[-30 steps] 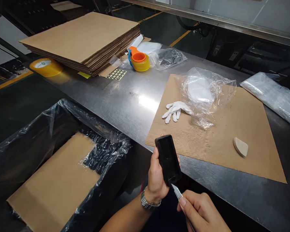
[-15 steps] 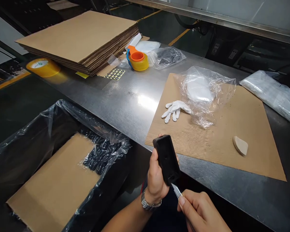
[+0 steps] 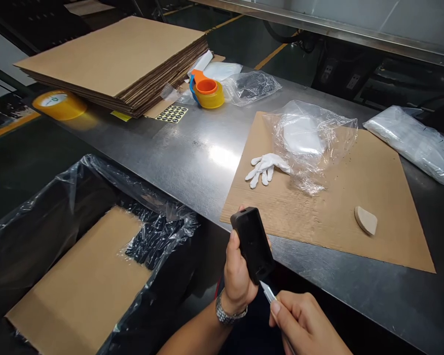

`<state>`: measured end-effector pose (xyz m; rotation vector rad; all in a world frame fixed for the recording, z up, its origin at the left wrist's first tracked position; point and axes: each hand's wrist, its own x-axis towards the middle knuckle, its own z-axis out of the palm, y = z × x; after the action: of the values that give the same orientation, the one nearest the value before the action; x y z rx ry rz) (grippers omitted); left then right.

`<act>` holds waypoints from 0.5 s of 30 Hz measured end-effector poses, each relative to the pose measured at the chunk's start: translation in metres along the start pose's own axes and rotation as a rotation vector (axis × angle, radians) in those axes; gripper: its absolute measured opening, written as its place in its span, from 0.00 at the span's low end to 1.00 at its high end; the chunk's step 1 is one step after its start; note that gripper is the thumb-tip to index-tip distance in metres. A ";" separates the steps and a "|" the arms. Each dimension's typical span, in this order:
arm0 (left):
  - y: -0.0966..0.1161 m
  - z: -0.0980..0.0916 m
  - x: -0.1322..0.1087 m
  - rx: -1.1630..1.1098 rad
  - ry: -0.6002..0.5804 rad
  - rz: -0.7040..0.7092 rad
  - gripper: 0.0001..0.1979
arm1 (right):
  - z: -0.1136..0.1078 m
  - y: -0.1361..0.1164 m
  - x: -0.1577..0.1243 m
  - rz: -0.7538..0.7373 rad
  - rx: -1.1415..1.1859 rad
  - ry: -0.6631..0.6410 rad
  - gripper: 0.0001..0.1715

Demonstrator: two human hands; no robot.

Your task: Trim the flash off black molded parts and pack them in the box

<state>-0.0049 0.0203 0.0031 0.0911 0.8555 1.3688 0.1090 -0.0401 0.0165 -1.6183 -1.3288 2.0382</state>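
Observation:
Tilted in my left hand (image 3: 236, 273) is a black rectangular shell (image 3: 252, 241), hollow side towards me, with the thumb along its left edge. My right hand (image 3: 303, 315) is closed round a slim metal craft knife (image 3: 268, 292). The blade's tip is at the lower edge of the shell; whether it touches I cannot tell. Beyond my hands a white glove (image 3: 267, 168) and a beige wedge-shaped block (image 3: 366, 221) lie on a flat cardboard sheet (image 3: 336, 222).
A clear plastic bag with white contents (image 3: 303, 135) lies on the cardboard. Stacked cardboard (image 3: 114, 54), a tape dispenser (image 3: 209, 91), a tape roll (image 3: 59, 104) and a sticker sheet (image 3: 172, 114) are on the metal table (image 3: 192, 153). Left below is a plastic-lined bin (image 3: 85, 167) holding cardboard.
The view has shifted slightly, so the table things appear a little further left. Both hands keep their grips, with the knife tip still at the shell's lower edge.

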 end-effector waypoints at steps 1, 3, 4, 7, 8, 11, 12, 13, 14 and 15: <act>0.000 0.000 0.000 -0.005 0.002 -0.001 0.24 | 0.000 0.000 0.000 0.004 0.003 0.002 0.27; -0.001 -0.001 0.000 -0.013 0.009 0.003 0.24 | 0.001 0.001 0.000 0.014 0.010 -0.003 0.27; -0.001 -0.001 0.000 -0.014 0.011 0.007 0.24 | 0.001 0.001 0.000 0.018 0.015 -0.009 0.27; -0.003 -0.003 0.000 -0.013 0.015 0.034 0.24 | 0.002 0.002 0.001 0.023 0.035 -0.019 0.25; -0.004 -0.003 0.000 -0.017 0.017 0.048 0.24 | 0.003 0.001 0.001 0.025 0.041 -0.018 0.25; -0.005 -0.003 0.000 -0.045 0.036 0.091 0.24 | 0.004 -0.001 0.000 0.029 0.053 -0.024 0.24; -0.005 -0.003 0.000 -0.059 0.045 0.103 0.24 | 0.004 -0.001 0.000 0.030 0.047 -0.020 0.23; -0.006 -0.003 0.000 -0.075 0.054 0.114 0.23 | 0.005 0.000 -0.002 0.020 0.018 0.002 0.23; -0.006 -0.002 0.000 -0.093 0.064 0.130 0.23 | 0.005 0.000 -0.003 -0.010 -0.040 0.047 0.22; -0.006 -0.002 -0.001 -0.110 0.072 0.148 0.22 | 0.006 0.002 -0.004 -0.064 -0.132 0.118 0.22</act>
<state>-0.0012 0.0174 -0.0011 0.0206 0.8446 1.5638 0.1064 -0.0467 0.0180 -1.6987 -1.4796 1.8229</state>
